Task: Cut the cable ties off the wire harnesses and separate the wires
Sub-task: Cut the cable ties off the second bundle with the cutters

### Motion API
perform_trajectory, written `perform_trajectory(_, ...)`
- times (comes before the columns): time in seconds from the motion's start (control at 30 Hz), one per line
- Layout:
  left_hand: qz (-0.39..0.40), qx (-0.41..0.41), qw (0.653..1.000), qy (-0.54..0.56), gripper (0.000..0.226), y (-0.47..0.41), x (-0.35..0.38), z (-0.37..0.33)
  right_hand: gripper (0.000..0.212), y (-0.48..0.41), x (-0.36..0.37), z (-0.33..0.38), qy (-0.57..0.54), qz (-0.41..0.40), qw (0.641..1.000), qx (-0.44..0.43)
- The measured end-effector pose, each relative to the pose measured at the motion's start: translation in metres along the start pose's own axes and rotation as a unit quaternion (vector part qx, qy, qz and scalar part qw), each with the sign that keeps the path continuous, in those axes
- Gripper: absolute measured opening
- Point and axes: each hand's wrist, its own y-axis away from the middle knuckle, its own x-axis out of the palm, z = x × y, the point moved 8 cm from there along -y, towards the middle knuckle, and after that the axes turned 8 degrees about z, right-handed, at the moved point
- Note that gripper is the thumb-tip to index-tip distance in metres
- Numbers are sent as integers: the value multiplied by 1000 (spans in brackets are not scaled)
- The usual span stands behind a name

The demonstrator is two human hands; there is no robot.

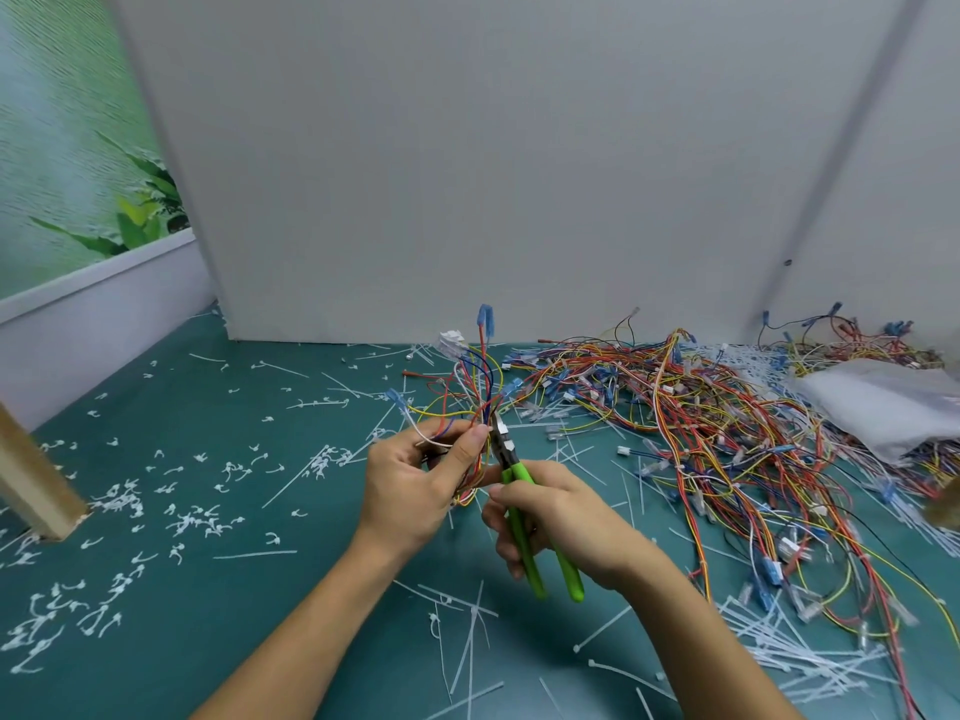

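left hand (415, 475) fingers pinched round the wire harness (470, 402); right hand (556, 517) wrapped on green cutters (511, 475), tips at the bundle beside the fingertips; wires look floppy, light; grip near the tie

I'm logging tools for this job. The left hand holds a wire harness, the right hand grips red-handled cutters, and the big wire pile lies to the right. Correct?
The handles are green, not red; the head view shows it. So: the left hand holds a wire harness, the right hand grips green-handled cutters, and the big wire pile lies to the right.
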Motion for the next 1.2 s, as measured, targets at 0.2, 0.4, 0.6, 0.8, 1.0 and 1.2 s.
perform_trajectory(0.2,-4,-55,994,95,8,-2,3,14,14,-1,1,0,53,-25,998,-13)
perform_trajectory(0.4,-4,-143,976,165,26,0,4,34,21,-4,0,-5,53,-34,998,-2)
perform_trajectory(0.6,-10,-149,977,150,29,1,3,35,19,-4,0,-6,54,-45,998,8)
perform_trajectory(0.8,3,-81,995,49,9,-2,0,25,13,-3,-2,-7,78,-30,996,12)
perform_trajectory(1.0,32,-62,997,21,10,-1,2,18,15,-4,-2,-10,61,-22,998,27)
perform_trajectory(1.2,18,-59,998,22,10,-2,1,16,25,-6,-3,-13,51,-49,997,33)
